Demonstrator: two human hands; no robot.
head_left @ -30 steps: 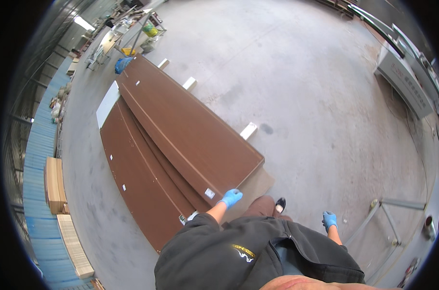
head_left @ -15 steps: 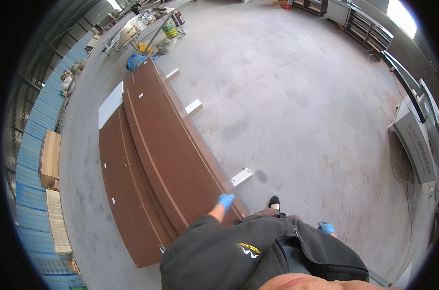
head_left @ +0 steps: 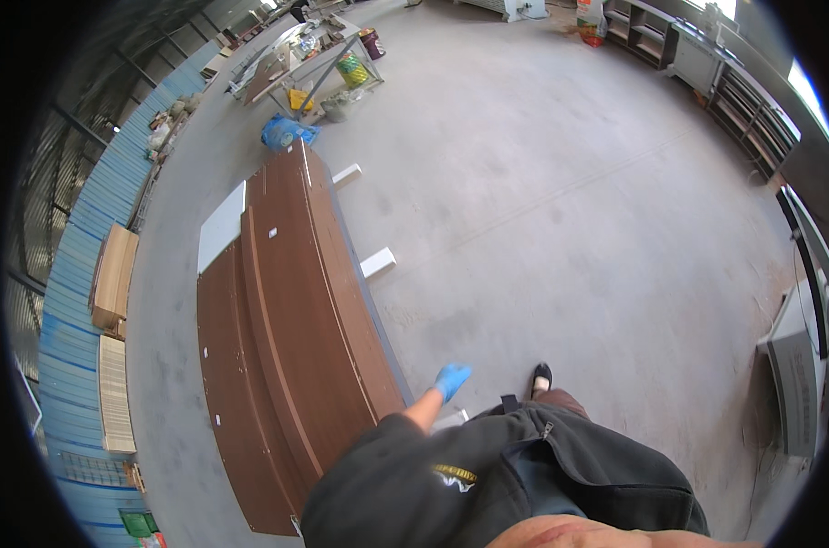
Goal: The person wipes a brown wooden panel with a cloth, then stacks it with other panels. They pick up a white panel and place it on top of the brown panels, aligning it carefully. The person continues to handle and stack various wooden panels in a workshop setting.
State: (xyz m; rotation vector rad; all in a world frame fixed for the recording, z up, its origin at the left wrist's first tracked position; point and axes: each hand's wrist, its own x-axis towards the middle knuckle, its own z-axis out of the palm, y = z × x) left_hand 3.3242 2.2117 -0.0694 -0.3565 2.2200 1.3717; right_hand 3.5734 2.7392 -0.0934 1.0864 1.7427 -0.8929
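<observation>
My left hand (head_left: 452, 379), in a blue glove, hangs over the floor just right of the near end of a stack of brown panels (head_left: 309, 301). Its fingers point loosely forward and to the right, apart from the panels, and nothing shows in them. The panels are long and flat, with pale edge strips and small white labels. They lie on white support blocks (head_left: 378, 262) that stick out on the right side. My right hand is out of view, hidden behind my dark jacket.
A white panel (head_left: 223, 228) lies at the stack's far left. Beyond it are a blue bag (head_left: 288, 133) and a cluttered workbench (head_left: 309, 55). A large grey machine (head_left: 792, 370) stands at right, shelving (head_left: 752, 110) at far right. Stacked boards (head_left: 115, 279) line the blue wall.
I have stepped forward along the stack. My left hand has moved off the panel edge to the right, over the floor. My right hand has dropped out of sight.
</observation>
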